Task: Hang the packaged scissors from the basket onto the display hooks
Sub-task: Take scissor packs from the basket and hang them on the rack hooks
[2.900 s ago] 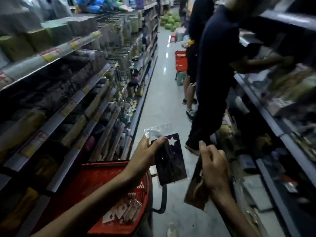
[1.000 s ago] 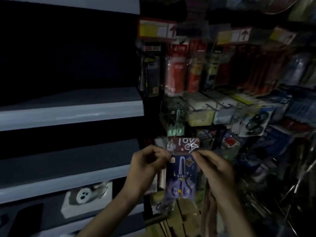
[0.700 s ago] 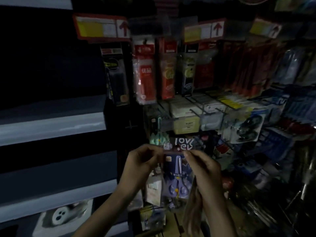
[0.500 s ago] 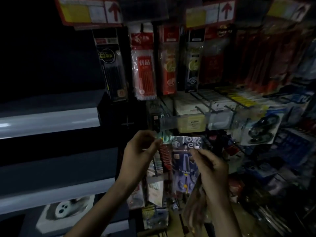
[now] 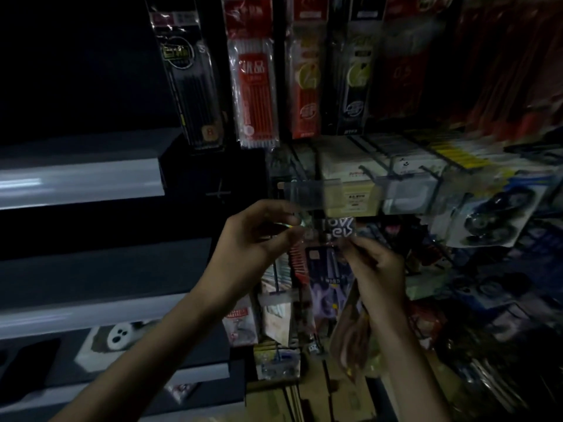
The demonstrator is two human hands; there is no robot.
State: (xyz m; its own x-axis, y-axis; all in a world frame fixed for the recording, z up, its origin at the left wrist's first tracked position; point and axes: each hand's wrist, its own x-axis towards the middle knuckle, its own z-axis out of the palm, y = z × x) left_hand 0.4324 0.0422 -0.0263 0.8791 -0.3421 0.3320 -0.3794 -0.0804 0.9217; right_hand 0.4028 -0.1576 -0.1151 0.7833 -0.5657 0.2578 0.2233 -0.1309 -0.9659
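Left hand [image 5: 259, 239]: fingers curled, thumb and forefinger pinching the top left corner of the scissors pack [image 5: 329, 275].
Right hand [image 5: 379, 269]: fingertips pinching the right end of the pack's header. Second, brownish pack [image 5: 350, 336] hanging from under the palm (contents too blurred to name).
Scissors pack: upright between both hands, raised in front of the display, with white lettering on the header and a purple card below.
Clear tag holder [image 5: 307, 196]: just above the header, at the front end of the wire hooks [image 5: 367, 175]. Cannot tell whether the pack's hole is on a hook.
Behind: red pencil pack [image 5: 254, 86] and black pencil pack [image 5: 190, 86] hanging higher up.
Left side: grey shelf edge [image 5: 79, 184], level with the tag holder.
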